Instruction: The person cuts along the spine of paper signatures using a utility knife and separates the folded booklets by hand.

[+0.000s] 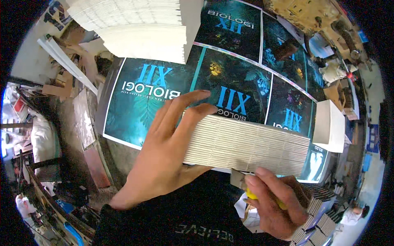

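A long block of stacked booklets, its cream folded spines facing up, lies across the table in front of me. My left hand grips its left end, fingers over the far side and thumb along the near side. At the near edge, toward the right, my right hand is closed around a yellow-handled tool with a flat grey-brown blade. The blade lies close against the block's near side; whether it touches is unclear. Dark teal printed cover sheets spread beneath and beyond the block.
A tall pile of cream booklets stands at the far left of the table. Another white block stands at the right edge. More stacked booklets sit at lower right. A person is farther off at right.
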The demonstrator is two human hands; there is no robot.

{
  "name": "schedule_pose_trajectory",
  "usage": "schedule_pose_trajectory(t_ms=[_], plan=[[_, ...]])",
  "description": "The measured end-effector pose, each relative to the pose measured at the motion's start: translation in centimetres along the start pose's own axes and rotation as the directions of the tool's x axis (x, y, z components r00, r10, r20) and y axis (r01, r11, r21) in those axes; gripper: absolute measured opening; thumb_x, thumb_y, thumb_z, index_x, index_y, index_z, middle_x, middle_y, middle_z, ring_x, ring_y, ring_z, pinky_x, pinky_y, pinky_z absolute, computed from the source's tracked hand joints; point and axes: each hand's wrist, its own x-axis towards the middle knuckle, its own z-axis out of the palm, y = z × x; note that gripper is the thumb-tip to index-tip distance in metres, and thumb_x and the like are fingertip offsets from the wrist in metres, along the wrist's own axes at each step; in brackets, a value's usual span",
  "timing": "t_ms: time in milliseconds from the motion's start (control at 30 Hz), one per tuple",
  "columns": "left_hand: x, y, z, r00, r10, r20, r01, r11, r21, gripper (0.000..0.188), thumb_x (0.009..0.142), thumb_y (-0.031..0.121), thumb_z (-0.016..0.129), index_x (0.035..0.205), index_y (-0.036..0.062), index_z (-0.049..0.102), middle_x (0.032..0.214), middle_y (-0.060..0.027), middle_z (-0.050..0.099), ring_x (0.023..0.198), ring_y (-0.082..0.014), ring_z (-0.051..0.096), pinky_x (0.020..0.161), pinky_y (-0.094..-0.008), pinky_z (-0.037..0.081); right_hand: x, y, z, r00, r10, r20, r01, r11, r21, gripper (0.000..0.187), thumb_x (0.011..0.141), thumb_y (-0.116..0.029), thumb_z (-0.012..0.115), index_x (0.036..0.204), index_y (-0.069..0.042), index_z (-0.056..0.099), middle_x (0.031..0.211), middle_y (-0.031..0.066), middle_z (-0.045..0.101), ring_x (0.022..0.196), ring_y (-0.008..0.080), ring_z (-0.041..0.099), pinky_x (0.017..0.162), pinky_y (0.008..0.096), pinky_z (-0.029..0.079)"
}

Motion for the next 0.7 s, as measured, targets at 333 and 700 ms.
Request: schedule_pose_trajectory(t_ms=[333, 700], plan=[[0.0, -0.5, 0.1, 1.0, 0.012, -0.003, -0.012, 1.0, -0.007, 0.075, 0.066, 0.025, 0.089, 0.131, 0.0063, 0.055, 0.144, -0.0182, 0.054, 0.133, -0.0402, 0.053, 0.108, -0.0469, 0.046, 1.3, -0.2, 0.7, 1.0, -0.003, 0.025, 0.005, 0.997, -0.078, 0.046, 0.079, -0.005, 0.082, 0.122, 0.001, 0.069, 0.122, 0.0171, 0.067, 0.087, 0.0257, 0.073, 0.072, 0.0335, 0.06], [0.0, -0.7, 0.4, 1.0, 0.007, -0.029, -0.007, 1.0, -0.002, 0.069, 0.066, 0.026, 0.089, 0.124, 0.0064, 0.058, 0.139, -0.0162, 0.059, 0.128, -0.0379, 0.056, 0.106, -0.0456, 0.046, 1.3, 0.4, 3.8, 0.959, -0.179, -0.221, 0.103, 0.943, -0.317, 0.029, 0.085, -0.007, 0.079, 0.112, 0.003, 0.073, 0.106, 0.0159, 0.072, 0.07, 0.02, 0.071, 0.055, 0.0289, 0.056]])
